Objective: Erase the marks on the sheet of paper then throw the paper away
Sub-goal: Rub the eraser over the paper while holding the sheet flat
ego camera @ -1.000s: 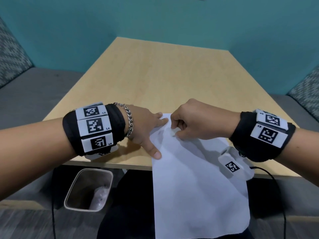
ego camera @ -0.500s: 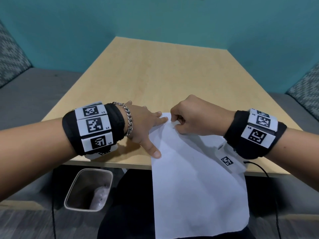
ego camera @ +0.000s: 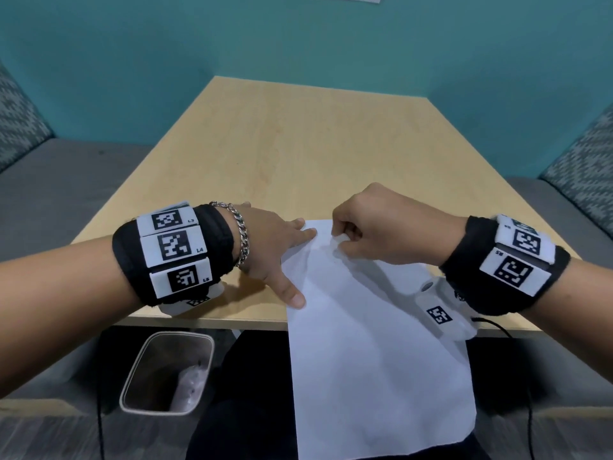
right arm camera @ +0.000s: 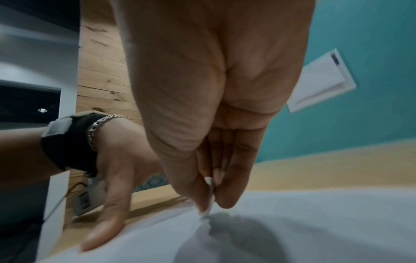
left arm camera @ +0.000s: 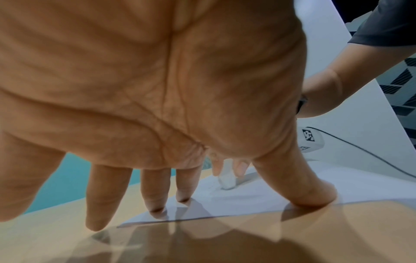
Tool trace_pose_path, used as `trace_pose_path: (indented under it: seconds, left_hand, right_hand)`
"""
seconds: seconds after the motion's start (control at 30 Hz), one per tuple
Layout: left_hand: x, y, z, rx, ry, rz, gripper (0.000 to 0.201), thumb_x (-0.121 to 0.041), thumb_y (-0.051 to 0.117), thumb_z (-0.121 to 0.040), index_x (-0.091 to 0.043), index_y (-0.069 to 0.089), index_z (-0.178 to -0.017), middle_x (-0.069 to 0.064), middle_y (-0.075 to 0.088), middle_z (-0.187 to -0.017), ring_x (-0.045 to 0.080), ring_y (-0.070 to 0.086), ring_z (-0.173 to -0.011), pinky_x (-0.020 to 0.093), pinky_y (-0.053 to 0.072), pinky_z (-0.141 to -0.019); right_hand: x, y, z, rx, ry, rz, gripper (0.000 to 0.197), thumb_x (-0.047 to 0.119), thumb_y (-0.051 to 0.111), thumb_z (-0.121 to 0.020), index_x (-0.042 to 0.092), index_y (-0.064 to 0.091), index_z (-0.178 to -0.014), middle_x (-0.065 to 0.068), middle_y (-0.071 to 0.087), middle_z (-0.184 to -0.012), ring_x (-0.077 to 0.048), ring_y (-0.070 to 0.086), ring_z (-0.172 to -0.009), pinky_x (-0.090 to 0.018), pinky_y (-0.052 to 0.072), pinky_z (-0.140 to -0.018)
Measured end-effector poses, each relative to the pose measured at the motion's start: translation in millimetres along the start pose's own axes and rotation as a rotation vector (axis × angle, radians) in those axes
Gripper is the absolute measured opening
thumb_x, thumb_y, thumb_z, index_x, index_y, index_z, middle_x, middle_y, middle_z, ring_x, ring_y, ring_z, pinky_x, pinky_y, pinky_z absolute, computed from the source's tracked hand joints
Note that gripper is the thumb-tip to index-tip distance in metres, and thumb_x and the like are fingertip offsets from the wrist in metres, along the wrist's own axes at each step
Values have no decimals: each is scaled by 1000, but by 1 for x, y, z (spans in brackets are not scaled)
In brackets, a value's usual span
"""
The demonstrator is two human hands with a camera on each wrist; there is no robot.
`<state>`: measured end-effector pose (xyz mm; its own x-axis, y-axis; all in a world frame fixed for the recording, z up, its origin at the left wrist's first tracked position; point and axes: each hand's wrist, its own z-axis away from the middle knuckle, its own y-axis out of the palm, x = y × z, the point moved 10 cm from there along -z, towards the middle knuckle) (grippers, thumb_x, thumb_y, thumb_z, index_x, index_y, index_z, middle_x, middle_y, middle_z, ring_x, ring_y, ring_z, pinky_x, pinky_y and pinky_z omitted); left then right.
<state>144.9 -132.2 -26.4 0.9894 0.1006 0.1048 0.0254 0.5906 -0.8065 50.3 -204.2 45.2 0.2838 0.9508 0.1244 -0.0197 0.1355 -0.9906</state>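
A white sheet of paper lies on the near edge of the wooden table, and its lower half hangs over the edge. My left hand lies flat with spread fingers and thumb pressing the paper's left edge. My right hand pinches a small white eraser between thumb and fingers, its tip on the paper near the top edge. In the right wrist view the eraser touches the paper. No marks are plainly visible.
A grey waste bin with something pale inside stands on the floor below the table's left front corner. Grey benches with patterned cushions flank the table. Teal walls close the booth. A black cable trails from my right wrist.
My right hand with the eraser has shifted slightly up and to the right on the paper. The left hand stays pressed on the sheet's left edge.
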Motion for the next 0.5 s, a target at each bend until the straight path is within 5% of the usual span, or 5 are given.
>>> trace_pose_path:
  seconds: [0.1, 0.17, 0.23, 0.33, 0.5]
  left_hand:
    - [-4, -5, 1, -33, 8, -30, 128, -103, 54, -60, -31, 27, -163, -6, 33, -170, 23, 53, -138, 51, 41, -115]
    - [-11, -20, 1, -121, 18, -8, 110, -105, 53, -56, -29, 58, -135, -5, 66, -133, 21, 66, -113, 45, 53, -100]
    - [-15, -28, -3, -139, 26, -29, 118, -105, 56, -56, -32, 47, -149, -3, 51, -154, 29, 54, -136, 52, 46, -111]
    - [-16, -21, -7, -67, 6, -89, 138, -104, 53, -60, -37, -4, -168, -16, -5, -176, 35, -2, -162, 69, 8, -125]
    - [-11, -13, -11, -44, 3, -28, 143, -104, 55, -58, -39, -14, -165, -22, -12, -173, 33, -10, -162, 73, -1, -123]
  right_hand:
    - [-23, 1, 15, 32, 81, -5, 9, 27, 73, -85, 21, 76, -91, 12, 68, -72, -3, 63, -70, -29, 54, -63]
    - [-27, 10, 24, 79, 118, -50, 6, 29, 74, -86, 24, 75, -89, 12, 70, -74, -4, 64, -71, -29, 55, -62]
    - [-31, 14, 26, 94, 149, -74, 5, 30, 75, -86, 25, 74, -86, 12, 72, -73, -5, 66, -72, -33, 58, -63]
    - [-37, 11, 22, 87, 173, -79, 7, 31, 78, -85, 25, 75, -86, 12, 72, -72, -9, 69, -73, -37, 61, -67]
    - [-23, 9, 7, 5, 127, -55, 13, 26, 73, -86, 18, 76, -96, 9, 70, -75, -8, 64, -72, -34, 59, -69]
